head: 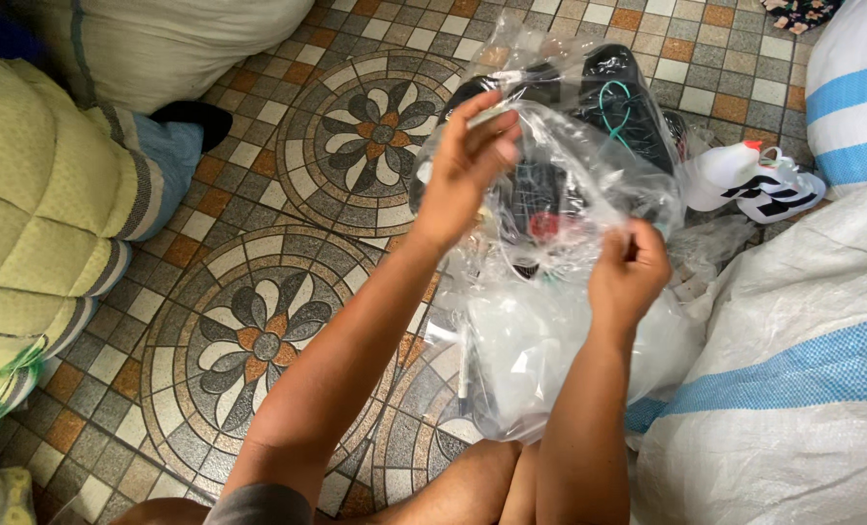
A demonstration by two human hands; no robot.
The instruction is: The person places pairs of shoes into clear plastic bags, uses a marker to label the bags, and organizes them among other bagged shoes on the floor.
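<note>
**Clear bag held up between two raised hands**

A clear plastic bag [560,185] is gripped by both hands above the tiled floor [259,292]. The left hand [463,170] is raised higher, wrist bent, fingers pinched shut on the bag's upper edge. The right hand [628,272] is held lower and nearer, closed on the plastic. A black shoe [618,97] is seen through the bag, beyond the hands. A white shoe [754,180] lies right of the right hand, beside white sacks [803,389].

Left hand [465,165] and right hand [628,275] both pinch clear plastic bag [560,185] above tiled floor [259,321]. Black shoe [613,97] visible through bag. White shoe [759,180] on floor beside white sack [793,389] with blue stripe.
</note>
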